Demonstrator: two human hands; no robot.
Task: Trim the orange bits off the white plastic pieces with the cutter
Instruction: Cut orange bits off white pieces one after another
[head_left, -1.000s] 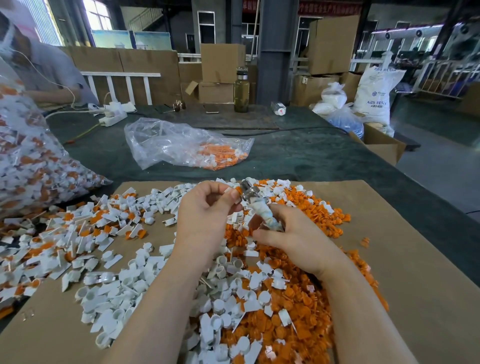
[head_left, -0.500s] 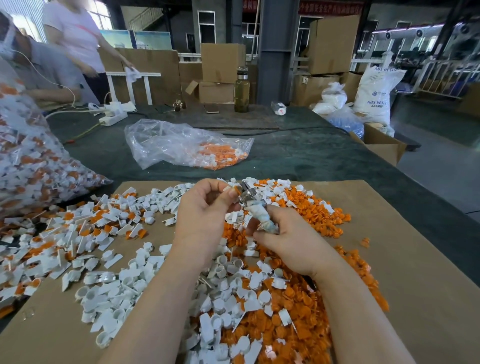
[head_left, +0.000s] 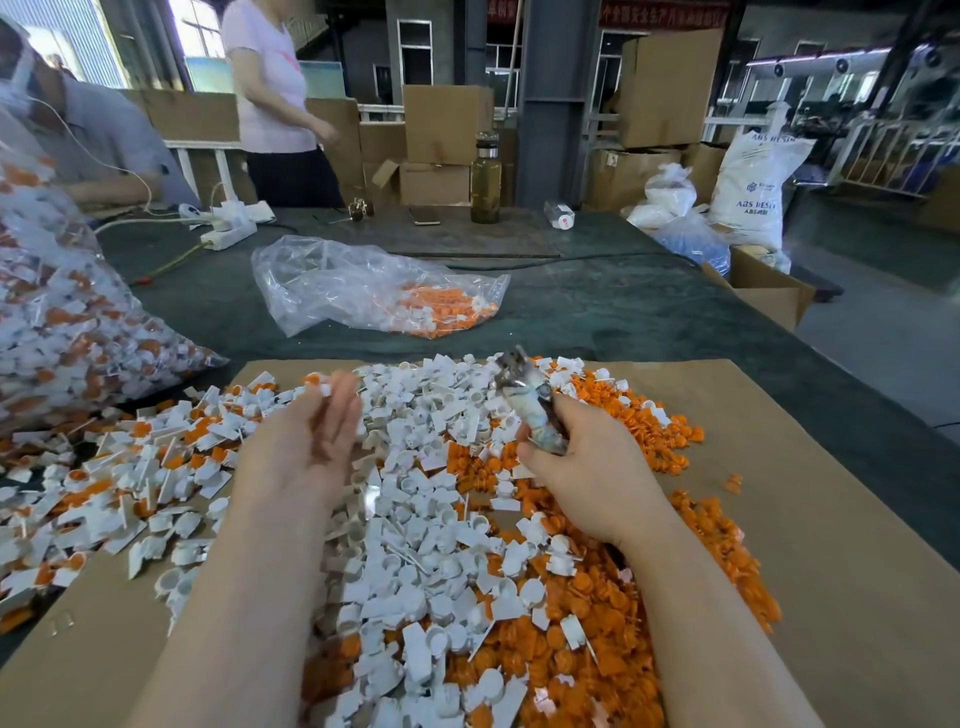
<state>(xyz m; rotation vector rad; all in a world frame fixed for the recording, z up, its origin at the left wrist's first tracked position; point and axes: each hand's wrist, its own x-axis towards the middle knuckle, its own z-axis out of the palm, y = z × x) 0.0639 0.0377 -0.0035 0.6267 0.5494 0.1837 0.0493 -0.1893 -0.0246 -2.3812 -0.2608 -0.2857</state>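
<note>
Two bare hands hover over my flat brown cardboard sheet (head_left: 810, 519). Right hand (head_left: 587, 467) grips the tape-wrapped metal cutter (head_left: 524, 400), tip upward. Left hand (head_left: 306, 447) is blurred, fingers straight, holding nothing. Loose white plastic pieces (head_left: 415, 561) and cut orange bits (head_left: 597, 670) lie heaped on the sheet.

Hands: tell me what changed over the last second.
The left hand left the cutter and swung out to the left, fingers now spread and blurred, with nothing visibly in it; the piece it pinched at the blades is gone from it. The right hand drew right, still gripping the cutter. A person in a pink top has walked in behind. The piles on the cardboard stayed.
</note>
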